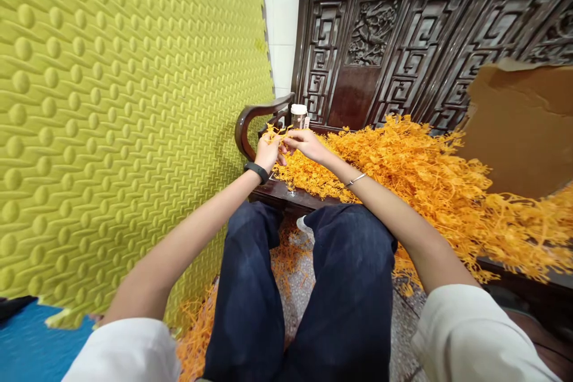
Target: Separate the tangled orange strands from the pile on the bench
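A small orange plastic piece is held up above the near left corner of the pile, its thin prongs rising from the grip of the left hand, while its far side is pinched by the bent fingertips of the right hand. To the right of the hands, a large orange heap is spread along the dark wooden tabletop; just beyond them a white-lidded jar is seen, and to their left a yellow foam mat is stood on edge. For neat work, the piece is best steadied by the left hand close to the joint being handled, with only one prong taken at a time by the right, so that thin parts are not bent or snapped by a sideways tug. Both wrists are best kept low and relaxed. The exact contact between fingertips and prongs is hard to make out, since the piece is partly covered by the fingers. The lower part of the jar is obscured, the far right of the heap is cut off, and single pieces within it cannot be told apart.
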The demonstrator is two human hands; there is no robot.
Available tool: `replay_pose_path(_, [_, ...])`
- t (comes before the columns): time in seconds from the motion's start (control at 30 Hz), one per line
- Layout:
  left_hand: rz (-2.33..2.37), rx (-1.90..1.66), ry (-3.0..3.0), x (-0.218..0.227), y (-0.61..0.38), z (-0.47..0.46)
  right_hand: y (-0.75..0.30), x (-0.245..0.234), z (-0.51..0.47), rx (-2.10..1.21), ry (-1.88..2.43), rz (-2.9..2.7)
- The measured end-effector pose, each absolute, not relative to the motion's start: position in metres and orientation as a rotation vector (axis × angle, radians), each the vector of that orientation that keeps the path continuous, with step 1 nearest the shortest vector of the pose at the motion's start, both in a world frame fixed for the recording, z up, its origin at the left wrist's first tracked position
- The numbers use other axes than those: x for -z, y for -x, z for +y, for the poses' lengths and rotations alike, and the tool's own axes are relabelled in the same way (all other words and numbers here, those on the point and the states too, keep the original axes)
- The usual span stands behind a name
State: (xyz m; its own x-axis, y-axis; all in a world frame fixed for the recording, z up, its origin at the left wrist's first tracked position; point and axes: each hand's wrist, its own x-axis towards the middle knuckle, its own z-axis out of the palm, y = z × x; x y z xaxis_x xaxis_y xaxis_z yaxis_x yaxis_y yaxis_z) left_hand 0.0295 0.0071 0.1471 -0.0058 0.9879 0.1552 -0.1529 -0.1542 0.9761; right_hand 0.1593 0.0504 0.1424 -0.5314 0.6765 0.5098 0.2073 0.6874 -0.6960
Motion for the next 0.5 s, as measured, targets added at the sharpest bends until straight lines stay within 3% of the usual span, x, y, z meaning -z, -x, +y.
replay_pose_path(0.37, [0.955,-1.420,-1.157,-0.137,-0.032,0.013,-0.160,-0.136,0.052,-0.774,0.717,-2.064])
replay_pose_path(0.5, [0.908,-1.497,-1.151,-0.142,-0.033,0.014,-0.159,-0.145,0.039,-0.631,0.725,-2.023])
